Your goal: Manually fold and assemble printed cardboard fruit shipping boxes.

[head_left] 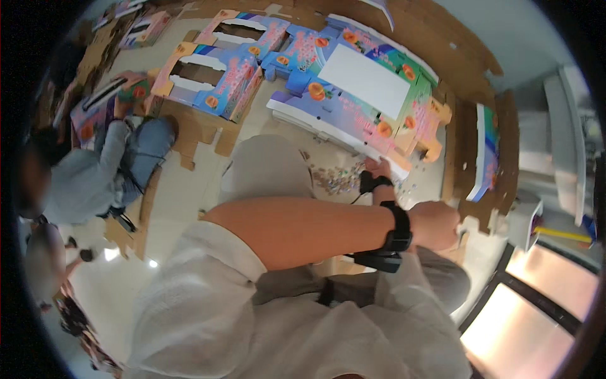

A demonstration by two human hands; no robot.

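My left forearm crosses in front of me to the right. My left hand [435, 225] is closed, its fingers curled out of sight beside a pale cardboard scrap [468, 225]; whether it holds anything is hidden. Beyond it, my right hand [379, 168] grips the near edge of a flat printed cardboard box blank [353, 114], blue, purple and green with orange fruit pictures. The blank lies on top of a stack of similar ones, and a plain white rectangle [366, 80] shows on it. Both wrists wear black straps.
Small punched-out bits [338, 179] are scattered on the floor by my knee. Folded boxes with handle openings [205, 79] stand at the far left. At left another person [95, 170] sits handling a box [95, 117]. Brown cardboard [457, 139] and a white-edged printed piece [487, 151] lie at right.
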